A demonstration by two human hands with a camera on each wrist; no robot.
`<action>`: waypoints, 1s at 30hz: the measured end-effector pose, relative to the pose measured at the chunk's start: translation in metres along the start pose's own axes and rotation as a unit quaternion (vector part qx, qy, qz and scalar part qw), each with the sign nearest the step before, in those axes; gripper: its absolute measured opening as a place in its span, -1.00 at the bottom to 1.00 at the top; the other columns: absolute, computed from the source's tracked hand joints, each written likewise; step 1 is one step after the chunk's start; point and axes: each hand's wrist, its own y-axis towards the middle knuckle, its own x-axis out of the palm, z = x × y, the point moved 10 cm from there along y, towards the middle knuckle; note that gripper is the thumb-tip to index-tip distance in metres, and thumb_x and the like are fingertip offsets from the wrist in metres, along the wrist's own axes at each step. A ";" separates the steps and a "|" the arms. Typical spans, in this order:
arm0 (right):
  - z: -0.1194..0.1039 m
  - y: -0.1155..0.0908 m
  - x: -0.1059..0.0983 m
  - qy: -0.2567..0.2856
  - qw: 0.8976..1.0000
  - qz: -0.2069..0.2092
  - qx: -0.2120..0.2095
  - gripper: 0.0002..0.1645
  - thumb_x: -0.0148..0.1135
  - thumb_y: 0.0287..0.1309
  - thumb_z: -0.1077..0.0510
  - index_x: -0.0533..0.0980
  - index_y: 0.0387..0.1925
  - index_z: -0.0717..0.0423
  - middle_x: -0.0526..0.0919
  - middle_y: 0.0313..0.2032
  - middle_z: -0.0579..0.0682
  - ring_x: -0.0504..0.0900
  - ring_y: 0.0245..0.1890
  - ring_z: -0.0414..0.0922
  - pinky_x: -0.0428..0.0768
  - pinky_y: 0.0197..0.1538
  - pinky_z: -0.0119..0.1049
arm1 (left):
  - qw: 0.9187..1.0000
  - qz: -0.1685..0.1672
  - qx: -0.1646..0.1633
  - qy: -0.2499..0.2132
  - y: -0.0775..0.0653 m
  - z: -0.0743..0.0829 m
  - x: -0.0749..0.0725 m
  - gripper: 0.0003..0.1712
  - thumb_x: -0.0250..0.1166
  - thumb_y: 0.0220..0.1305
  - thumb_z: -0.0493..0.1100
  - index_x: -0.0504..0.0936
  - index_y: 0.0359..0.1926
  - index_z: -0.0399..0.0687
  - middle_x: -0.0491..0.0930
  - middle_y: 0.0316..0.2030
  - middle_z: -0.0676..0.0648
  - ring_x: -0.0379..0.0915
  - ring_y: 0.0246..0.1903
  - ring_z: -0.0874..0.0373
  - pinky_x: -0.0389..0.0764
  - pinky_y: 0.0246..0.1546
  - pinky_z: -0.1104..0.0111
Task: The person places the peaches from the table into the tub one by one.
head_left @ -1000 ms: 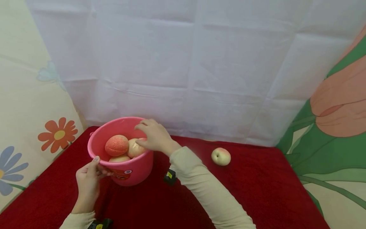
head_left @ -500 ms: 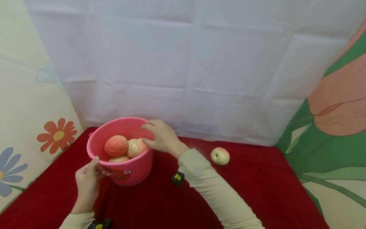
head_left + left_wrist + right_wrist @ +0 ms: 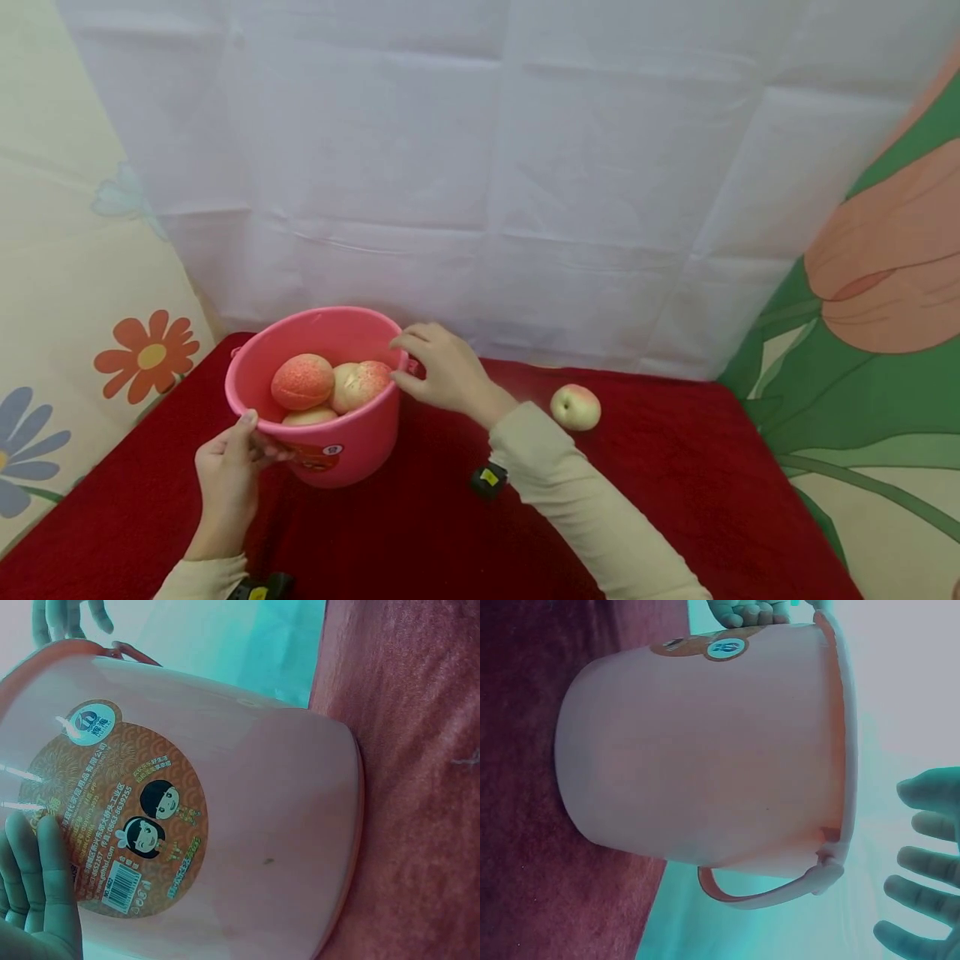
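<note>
A pink plastic bucket (image 3: 367, 454) stands on the red cloth, with several peaches inside. A redder peach (image 3: 302, 382) lies beside a paler speckled peach (image 3: 363, 385), and a third (image 3: 309, 416) shows partly behind the near rim. My left hand (image 3: 232, 475) grips the near left rim, thumb at the top edge and fingers along the outside wall, close to the round sticker (image 3: 150, 825). Just above the right rim hovers my right hand (image 3: 446, 371), its fingers spread and loosely bent around nothing. The right wrist view shows those fingers apart from the bucket.
Another peach (image 3: 576, 407) rests on the red cloth (image 3: 675, 500), to the right of the bucket. The bucket's handle (image 3: 772, 898) hangs down outside its wall. A white sheet (image 3: 487, 183) rises behind, with flower-printed cloths at both sides.
My right hand has drawn back rightward from over the peaches to the bucket's right rim, uncovering the speckled peach. The left hand keeps its grip on the rim.
</note>
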 end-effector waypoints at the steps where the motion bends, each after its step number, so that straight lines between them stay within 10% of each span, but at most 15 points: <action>1: 0.000 -0.002 -0.001 0.000 1.000 0.007 -0.004 -0.63 0.28 0.01 0.05 0.55 -0.12 0.11 0.57 -0.12 -0.01 0.49 -0.06 -0.11 0.46 0.00 -0.31 | 1.000 0.000 0.001 0.000 0.000 0.000 0.000 -0.50 0.09 0.31 -0.15 0.48 -0.79 -0.18 0.43 -0.83 -0.04 0.44 -0.82 0.21 0.55 -0.70 0.42; 30: 0.047 -0.061 -0.014 -0.028 0.997 0.068 0.014 -0.56 0.35 -0.13 0.04 0.54 -0.14 0.10 0.57 -0.12 0.03 0.51 -0.06 -0.05 0.52 -0.07 -0.19 | 1.000 -0.007 0.020 -0.013 0.004 -0.002 -0.002 -0.51 0.11 0.29 -0.15 0.47 -0.79 -0.19 0.43 -0.84 -0.03 0.46 -0.82 0.21 0.55 -0.71 0.42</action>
